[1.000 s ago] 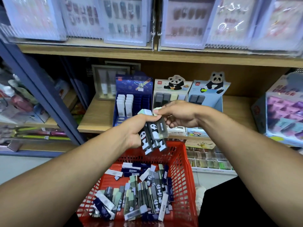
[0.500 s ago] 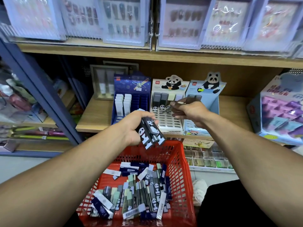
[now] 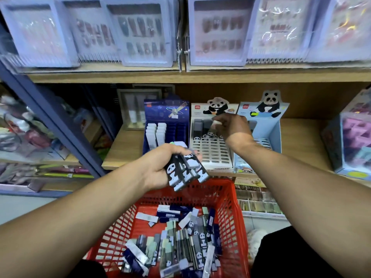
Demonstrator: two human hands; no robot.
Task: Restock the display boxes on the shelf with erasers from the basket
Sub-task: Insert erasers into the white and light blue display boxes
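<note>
My left hand (image 3: 160,167) grips a fanned bunch of black panda-print erasers (image 3: 186,171) above the red basket (image 3: 230,199). Many loose erasers (image 3: 180,243) lie in the basket's bottom. My right hand (image 3: 230,127) reaches over the white panda display box (image 3: 210,153) on the shelf and pinches one eraser (image 3: 212,130) at the box's top rows, beside two grey erasers standing there. The rest of that box's slots look empty. A dark blue display box (image 3: 166,121) with white erasers stands to its left. A light blue panda box (image 3: 265,125) stands to its right.
The wooden shelf (image 3: 124,151) holds a pastel boxed item (image 3: 351,141) at far right. An upper shelf carries flat packs of press-on nails (image 3: 140,31). A blue upright post (image 3: 50,125) stands left. Small trays of goods (image 3: 257,199) sit below the shelf edge.
My right hand has carried one eraser from the bunch in my left hand up and back to the top rows of the white panda box. My left hand stays over the basket.
</note>
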